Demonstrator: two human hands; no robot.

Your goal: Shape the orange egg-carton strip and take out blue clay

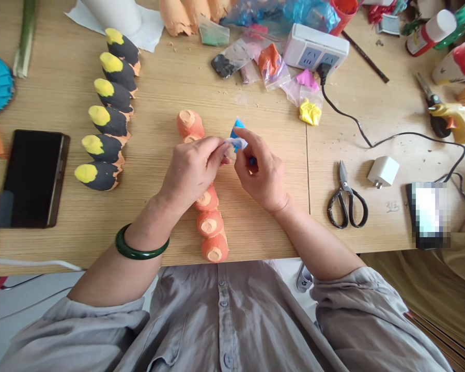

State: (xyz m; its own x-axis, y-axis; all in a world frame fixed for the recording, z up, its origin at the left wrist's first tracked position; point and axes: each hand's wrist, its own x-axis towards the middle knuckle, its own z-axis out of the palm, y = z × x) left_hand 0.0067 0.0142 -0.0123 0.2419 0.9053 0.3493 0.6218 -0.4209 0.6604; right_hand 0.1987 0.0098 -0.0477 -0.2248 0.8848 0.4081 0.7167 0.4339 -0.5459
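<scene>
Over the middle of the table, my left hand [189, 168] pinches the edge of a small clear plastic bag [238, 143]. My right hand [263, 173] is closed on the bag's other side, its fingers curled. Bright blue clay [238, 124] shows in the bag between my hands. Under my left hand lies a strip of egg-carton cups [215, 245], coated orange-red with bare pale tips; its middle is partly hidden by the hand. To the left stands another strip of carton cups [116, 121], coated black with yellow tips.
Bags of coloured clay [273, 64] and a white power strip [318, 46] lie at the back. Black-handled scissors [346, 199], a white charger [383, 171] and a yellow glue gun [455, 121] with its cord are on the right. A dark phone [31, 178] lies left.
</scene>
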